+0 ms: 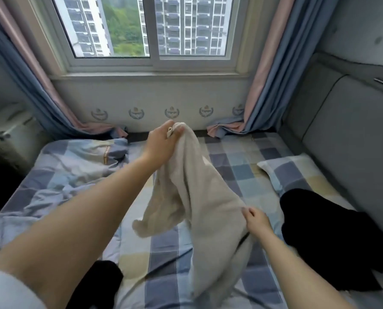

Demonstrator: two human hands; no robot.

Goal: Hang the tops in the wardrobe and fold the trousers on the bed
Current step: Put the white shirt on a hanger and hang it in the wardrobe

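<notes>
Cream fleece garment held above checked bed — top edge pinched in left hand, side gripped by right hand. Long axis running from the raised far end down toward the viewer, lower end resting on the sheet. Risk: single-point pinch slipping, fabric bunching crooked. Black clothing lying just right — likely to snag.

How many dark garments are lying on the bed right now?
2: one black garment at the right, below the pillow; another black garment at the bottom edge by the left arm, partly cut off. More may lie outside the view.
</notes>
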